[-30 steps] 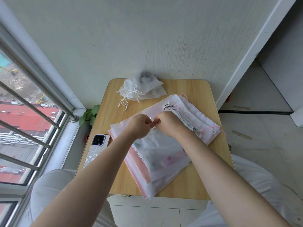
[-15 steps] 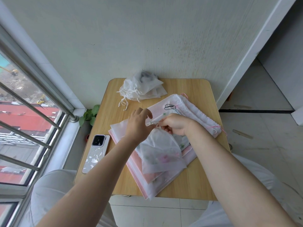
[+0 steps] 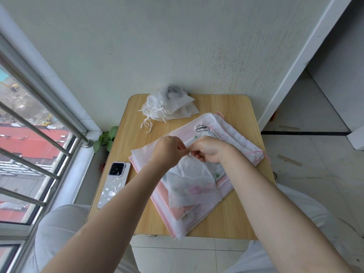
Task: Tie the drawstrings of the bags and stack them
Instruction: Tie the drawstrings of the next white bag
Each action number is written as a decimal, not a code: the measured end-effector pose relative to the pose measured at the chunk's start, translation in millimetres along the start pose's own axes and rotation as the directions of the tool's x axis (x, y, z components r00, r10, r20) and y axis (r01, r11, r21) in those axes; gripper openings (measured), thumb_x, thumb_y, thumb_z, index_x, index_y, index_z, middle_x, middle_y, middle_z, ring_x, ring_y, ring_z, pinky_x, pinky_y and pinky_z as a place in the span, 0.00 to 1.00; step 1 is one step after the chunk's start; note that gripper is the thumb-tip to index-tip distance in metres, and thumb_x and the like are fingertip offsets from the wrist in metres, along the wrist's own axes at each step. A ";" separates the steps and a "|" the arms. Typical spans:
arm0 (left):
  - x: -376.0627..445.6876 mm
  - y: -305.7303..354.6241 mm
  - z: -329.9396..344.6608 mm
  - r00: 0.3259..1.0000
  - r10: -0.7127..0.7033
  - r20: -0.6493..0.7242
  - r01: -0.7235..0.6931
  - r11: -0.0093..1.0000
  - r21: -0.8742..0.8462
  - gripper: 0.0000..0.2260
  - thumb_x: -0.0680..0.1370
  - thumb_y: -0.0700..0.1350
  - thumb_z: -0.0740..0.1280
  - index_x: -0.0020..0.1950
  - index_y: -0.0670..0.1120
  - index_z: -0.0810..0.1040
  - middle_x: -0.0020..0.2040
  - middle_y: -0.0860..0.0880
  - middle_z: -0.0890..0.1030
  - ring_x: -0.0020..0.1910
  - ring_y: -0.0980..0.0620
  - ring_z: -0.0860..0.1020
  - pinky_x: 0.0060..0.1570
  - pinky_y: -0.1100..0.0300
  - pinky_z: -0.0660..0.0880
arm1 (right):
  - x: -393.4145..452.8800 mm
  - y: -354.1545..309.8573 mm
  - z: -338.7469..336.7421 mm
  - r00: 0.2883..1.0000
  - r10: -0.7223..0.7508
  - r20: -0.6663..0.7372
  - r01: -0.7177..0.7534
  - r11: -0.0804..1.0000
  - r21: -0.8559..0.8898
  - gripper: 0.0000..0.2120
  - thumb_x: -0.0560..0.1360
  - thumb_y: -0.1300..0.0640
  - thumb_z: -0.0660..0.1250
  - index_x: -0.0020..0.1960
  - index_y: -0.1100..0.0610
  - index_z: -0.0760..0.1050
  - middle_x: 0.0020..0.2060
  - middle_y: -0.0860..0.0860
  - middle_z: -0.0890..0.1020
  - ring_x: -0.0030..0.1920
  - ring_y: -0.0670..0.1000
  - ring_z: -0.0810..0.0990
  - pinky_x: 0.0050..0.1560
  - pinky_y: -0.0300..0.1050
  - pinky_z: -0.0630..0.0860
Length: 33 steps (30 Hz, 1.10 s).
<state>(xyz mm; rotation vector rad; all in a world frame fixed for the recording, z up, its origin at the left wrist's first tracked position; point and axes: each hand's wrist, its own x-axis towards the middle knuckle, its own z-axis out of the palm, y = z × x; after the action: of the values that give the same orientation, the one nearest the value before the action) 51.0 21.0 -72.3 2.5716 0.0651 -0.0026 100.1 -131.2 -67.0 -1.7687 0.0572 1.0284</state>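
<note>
Head view: my left hand (image 3: pixel 167 152) and right hand (image 3: pixel 208 149) meet, both pinching the gathered mouth of a small white bag (image 3: pixel 192 184). A second ago that bag lay spread flat; now its neck is cinched narrow. It rests on the pile of bags (image 3: pixel 177 219) on the table (image 3: pixel 232 221).

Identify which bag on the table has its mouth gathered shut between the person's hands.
The small white bag atop the flat pile, pinched by the left hand and right hand; the others lie untouched.
</note>
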 end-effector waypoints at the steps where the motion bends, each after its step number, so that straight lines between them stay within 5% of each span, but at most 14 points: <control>1: 1.3 1.9 -1.7 1.000 -0.011 0.023 0.011 1.000 0.020 0.09 0.75 0.51 0.72 0.44 0.46 0.84 0.40 0.53 0.82 0.40 0.56 0.75 0.33 0.69 0.66 | -0.8 1.0 -0.5 1.000 -0.015 0.002 0.015 1.000 0.012 0.05 0.77 0.62 0.67 0.43 0.62 0.77 0.30 0.51 0.72 0.30 0.46 0.67 0.34 0.39 0.62; 5: 6.8 7.3 -10.5 0.965 -0.086 0.247 0.082 0.996 0.026 0.12 0.78 0.46 0.64 0.38 0.42 0.76 0.34 0.46 0.72 0.31 0.53 0.67 0.26 0.66 0.60 | -1.9 4.7 -4.4 0.993 -0.102 -0.060 0.105 0.993 0.051 0.08 0.76 0.65 0.69 0.53 0.67 0.80 0.36 0.55 0.77 0.35 0.47 0.72 0.39 0.40 0.69; 10: 6.9 1.7 -16.1 0.863 -0.211 0.458 0.368 0.885 -0.286 0.10 0.79 0.42 0.60 0.38 0.42 0.72 0.34 0.46 0.69 0.30 0.51 0.63 0.28 0.61 0.61 | -1.6 4.2 0.8 0.967 -0.188 -0.174 0.161 0.974 -0.161 0.03 0.74 0.61 0.72 0.43 0.60 0.81 0.33 0.50 0.79 0.34 0.45 0.74 0.35 0.35 0.70; 13: 4.8 -9.7 -22.2 0.869 -0.156 0.471 0.227 0.969 -0.099 0.13 0.81 0.45 0.58 0.39 0.42 0.72 0.35 0.48 0.71 0.32 0.51 0.67 0.33 0.60 0.65 | 3.2 9.3 -4.5 0.904 -0.288 -0.317 0.129 0.889 -0.440 0.11 0.73 0.60 0.72 0.33 0.58 0.77 0.30 0.48 0.78 0.32 0.43 0.73 0.32 0.33 0.66; 16: 4.9 -16.6 -26.0 0.866 -0.105 0.489 -0.005 0.976 0.219 0.16 0.83 0.48 0.56 0.40 0.41 0.72 0.36 0.49 0.71 0.38 0.50 0.69 0.40 0.58 0.66 | 8.3 11.0 -3.6 0.844 -0.360 -0.398 0.106 0.838 -0.535 0.07 0.75 0.62 0.70 0.38 0.62 0.79 0.38 0.50 0.82 0.36 0.42 0.76 0.36 0.33 0.68; 19: 9.9 -21.3 -25.5 0.894 -0.074 0.442 -0.045 0.966 0.254 0.16 0.81 0.50 0.61 0.44 0.39 0.77 0.41 0.46 0.76 0.43 0.45 0.75 0.45 0.52 0.71 | 10.8 8.4 -0.2 0.849 -0.367 -0.381 0.110 0.827 -0.552 0.07 0.75 0.63 0.68 0.39 0.62 0.78 0.38 0.50 0.82 0.42 0.49 0.79 0.39 0.38 0.70; 23: 16.4 -22.2 -28.8 0.938 0.005 0.345 0.008 0.999 -0.036 0.16 0.74 0.55 0.72 0.59 0.50 0.80 0.52 0.51 0.80 0.51 0.51 0.78 0.51 0.59 0.72 | 2.7 -3.8 -5.6 0.868 -0.399 -0.297 0.219 0.842 -0.492 0.02 0.74 0.60 0.71 0.44 0.57 0.82 0.37 0.45 0.81 0.42 0.45 0.79 0.43 0.37 0.73; 27: 25.8 -14.9 -18.8 0.955 0.004 0.295 -0.010 1.000 0.018 0.11 0.75 0.50 0.72 0.53 0.44 0.84 0.50 0.48 0.83 0.50 0.50 0.79 0.51 0.57 0.74 | 2.0 -16.7 -2.3 0.837 -0.439 -0.326 0.287 0.860 -0.422 0.08 0.74 0.54 0.72 0.51 0.56 0.82 0.44 0.44 0.80 0.48 0.46 0.78 0.48 0.39 0.72; 30: 35.3 -23.7 -20.1 0.976 -0.116 0.182 0.121 0.992 -0.019 0.09 0.78 0.47 0.68 0.48 0.41 0.80 0.43 0.46 0.80 0.45 0.45 0.78 0.46 0.52 0.75 | -2.5 -23.1 -19.2 0.915 -0.297 -0.274 0.117 0.843 -0.524 0.25 0.71 0.44 0.73 0.64 0.53 0.75 0.57 0.46 0.78 0.56 0.48 0.77 0.51 0.40 0.73; 33: 44.8 -29.2 -24.8 0.968 -0.224 0.116 0.239 0.960 -0.143 0.10 0.80 0.46 0.64 0.47 0.39 0.77 0.35 0.45 0.76 0.32 0.48 0.75 0.34 0.58 0.73 | 1.6 -31.1 -31.8 0.986 -0.013 -0.168 -0.112 0.694 -0.711 0.14 0.75 0.52 0.70 0.59 0.54 0.75 0.46 0.53 0.81 0.37 0.48 0.76 0.35 0.40 0.72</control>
<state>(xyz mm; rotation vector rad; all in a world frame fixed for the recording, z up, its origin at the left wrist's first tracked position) 94.0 61.0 -67.8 2.3886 0.3171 -0.2044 135.4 -141.3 -41.9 -2.5861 -0.2377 1.0132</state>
